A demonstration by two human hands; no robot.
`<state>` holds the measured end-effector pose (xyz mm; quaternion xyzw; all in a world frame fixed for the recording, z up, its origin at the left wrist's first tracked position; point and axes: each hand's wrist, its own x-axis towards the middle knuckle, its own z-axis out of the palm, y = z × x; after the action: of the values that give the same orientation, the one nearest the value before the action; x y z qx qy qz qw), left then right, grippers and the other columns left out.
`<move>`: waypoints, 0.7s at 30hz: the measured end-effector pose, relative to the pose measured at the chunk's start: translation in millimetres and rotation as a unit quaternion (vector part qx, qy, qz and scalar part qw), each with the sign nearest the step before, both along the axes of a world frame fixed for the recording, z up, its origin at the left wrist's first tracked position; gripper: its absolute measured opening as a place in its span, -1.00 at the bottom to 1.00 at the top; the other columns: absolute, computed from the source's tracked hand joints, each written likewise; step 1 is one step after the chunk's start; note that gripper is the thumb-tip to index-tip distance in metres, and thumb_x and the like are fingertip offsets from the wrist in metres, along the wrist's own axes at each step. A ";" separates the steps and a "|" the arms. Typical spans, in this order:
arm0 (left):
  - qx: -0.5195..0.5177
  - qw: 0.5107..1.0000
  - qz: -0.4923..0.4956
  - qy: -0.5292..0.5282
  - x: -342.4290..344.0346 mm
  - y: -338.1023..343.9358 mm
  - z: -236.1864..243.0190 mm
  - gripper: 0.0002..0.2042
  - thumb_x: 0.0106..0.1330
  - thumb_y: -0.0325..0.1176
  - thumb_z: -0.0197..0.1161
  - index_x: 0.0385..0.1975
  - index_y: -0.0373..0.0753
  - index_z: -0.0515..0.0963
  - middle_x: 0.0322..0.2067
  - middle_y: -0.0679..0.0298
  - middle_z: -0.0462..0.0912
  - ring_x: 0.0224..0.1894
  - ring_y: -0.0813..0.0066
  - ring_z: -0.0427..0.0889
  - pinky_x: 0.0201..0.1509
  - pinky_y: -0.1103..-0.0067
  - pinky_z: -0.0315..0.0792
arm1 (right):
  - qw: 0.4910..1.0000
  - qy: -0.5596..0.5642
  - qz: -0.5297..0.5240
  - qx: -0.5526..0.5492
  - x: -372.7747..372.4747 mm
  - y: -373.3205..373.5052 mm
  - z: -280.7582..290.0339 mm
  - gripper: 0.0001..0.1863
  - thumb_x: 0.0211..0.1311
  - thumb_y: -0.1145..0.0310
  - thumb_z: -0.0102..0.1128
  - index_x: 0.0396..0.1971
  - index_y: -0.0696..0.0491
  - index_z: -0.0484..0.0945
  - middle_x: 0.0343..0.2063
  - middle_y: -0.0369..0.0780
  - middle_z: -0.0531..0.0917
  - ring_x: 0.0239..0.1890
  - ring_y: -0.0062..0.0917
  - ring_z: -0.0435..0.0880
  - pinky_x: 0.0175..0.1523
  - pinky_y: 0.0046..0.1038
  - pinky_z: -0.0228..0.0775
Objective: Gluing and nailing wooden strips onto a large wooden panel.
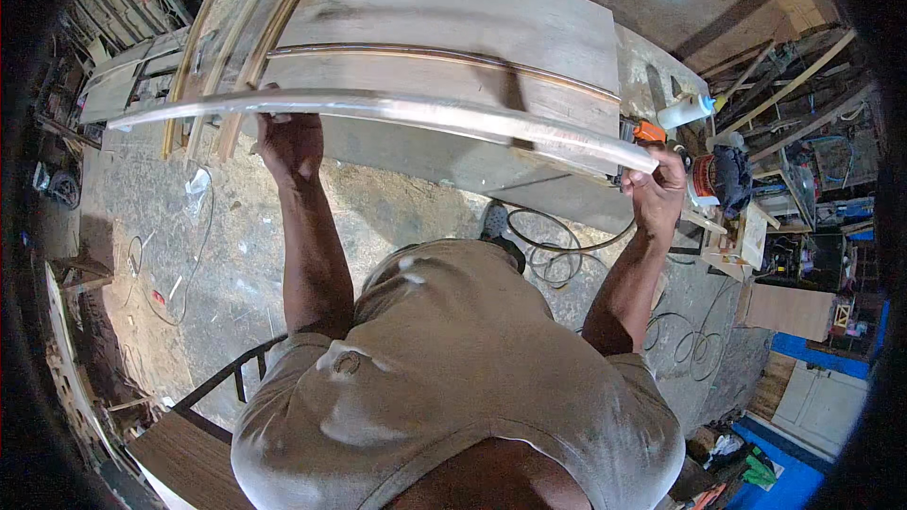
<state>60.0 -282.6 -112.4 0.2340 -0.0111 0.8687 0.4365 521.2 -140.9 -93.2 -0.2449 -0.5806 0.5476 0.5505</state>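
Note:
A long, pale wooden strip (425, 112) spans the space in front of me, raised over the near edge of the work table. My left hand (291, 145) is closed round its left part, and the strip runs on well past it to the left. Near the strip's right end, my right hand (658, 191) grips it with the fingers curled round. Beyond the strip lies a wide greyish board (453, 9) on the table. A thin, dark-edged strip (425, 56) rests lengthwise along that board.
Several narrow wooden strips (219, 61) lie crosswise at the table's left. An orange tool (649, 131) and a white bottle (687, 112) stand by its right end. Black cable (556, 263) coils on the dusty floor. Wood and clutter fill the right side; a brown panel (179, 458) is behind at left.

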 end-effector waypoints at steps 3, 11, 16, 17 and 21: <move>-0.018 0.995 0.089 0.037 0.6 -17.3 16.5 -0.78 0.28 -0.28 0.10 -0.10 -0.04 0.50 -0.26 0.44 0.57 -0.14 0.39 0.45 0.04 0.32 0.29 | 0.993 -0.011 0.019 0.116 -6.5 -12.3 8.1 -0.66 -0.08 0.74 0.25 -0.27 0.14 0.46 -0.33 -0.09 0.52 -0.53 -0.53 0.57 -0.56 -0.59 0.46; 0.104 0.984 0.076 0.124 -22.4 -63.0 39.9 -0.80 0.37 -0.15 -0.05 -0.35 -0.01 0.51 -0.48 0.48 0.50 -0.39 0.58 0.36 -0.18 0.48 0.22 | 0.944 -0.180 -0.115 0.252 2.8 -32.4 19.8 -0.69 -0.26 0.76 0.30 -0.43 0.14 0.51 -0.42 -0.09 0.57 -0.40 -0.42 0.59 -0.41 -0.45 0.54; 0.187 0.966 0.068 0.162 -20.2 -50.6 20.7 -0.73 0.39 -0.09 -0.14 0.02 0.27 0.42 -0.10 0.46 0.54 -0.01 0.24 0.43 0.09 0.13 0.26 | 0.972 -0.056 -0.093 0.208 46.5 -23.5 -22.9 -0.71 -0.10 0.72 0.21 -0.38 0.04 0.47 -0.26 0.00 0.54 -0.26 -0.32 0.57 -0.19 -0.31 0.53; 0.214 0.962 0.078 0.152 0.6 -43.6 38.3 -0.72 0.39 -0.10 -0.14 0.03 0.27 0.41 -0.09 0.46 0.54 -0.01 0.26 0.42 0.11 0.15 0.25 | 0.943 -0.105 -0.126 0.291 45.6 -30.8 -11.9 -0.70 -0.08 0.73 0.19 -0.35 0.04 0.46 -0.27 -0.02 0.52 -0.26 -0.33 0.56 -0.22 -0.33 0.54; 0.210 0.970 0.028 0.119 7.7 -48.6 43.1 -0.75 0.35 -0.13 -0.05 -0.02 0.30 0.46 -0.20 0.46 0.56 -0.16 0.33 0.42 -0.02 0.28 0.29 | 0.957 -0.084 -0.141 0.239 50.2 -26.9 -30.9 -0.70 0.03 0.74 0.11 -0.27 0.03 0.44 -0.34 -0.09 0.47 -0.31 -0.41 0.49 -0.47 -0.48 0.51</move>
<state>67.8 -331.2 -69.2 0.4224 -0.1344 0.8247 0.3514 571.3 -167.8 -124.1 -0.2305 -0.6980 0.2874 0.6140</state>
